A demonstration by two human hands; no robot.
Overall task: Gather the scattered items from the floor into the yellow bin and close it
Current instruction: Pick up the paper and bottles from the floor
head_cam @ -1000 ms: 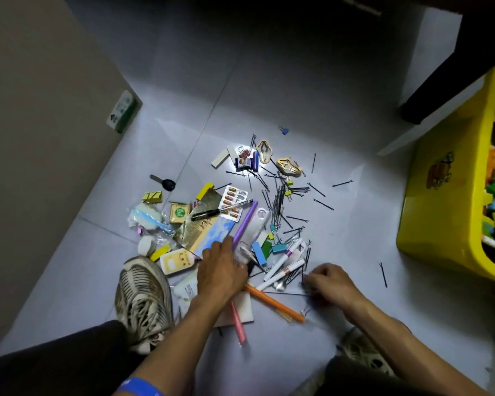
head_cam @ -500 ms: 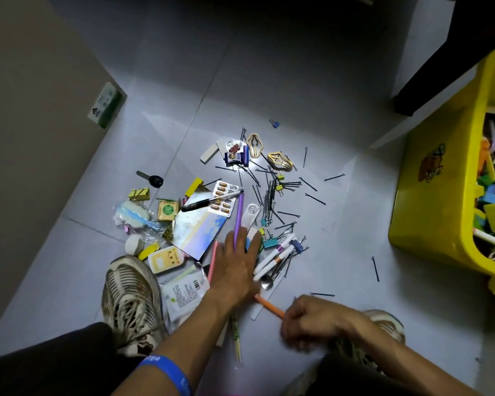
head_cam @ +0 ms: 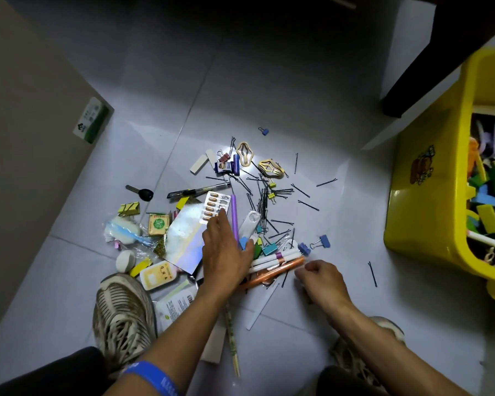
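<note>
Orange pen (head_cam: 280,271) lies lengthwise between hands. Left hand (head_cam: 226,252) spread flat on pile; right hand (head_cam: 319,277) loosely curled, nearer pen tip, nothing seen held. Yellow bin (head_cam: 429,212) far right.

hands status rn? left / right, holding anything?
Left hand: open, fingers spread flat over the pile, touching the purple pen.
Right hand: fingers curled beside the orange marker; whether it grips anything cannot be told.
</note>
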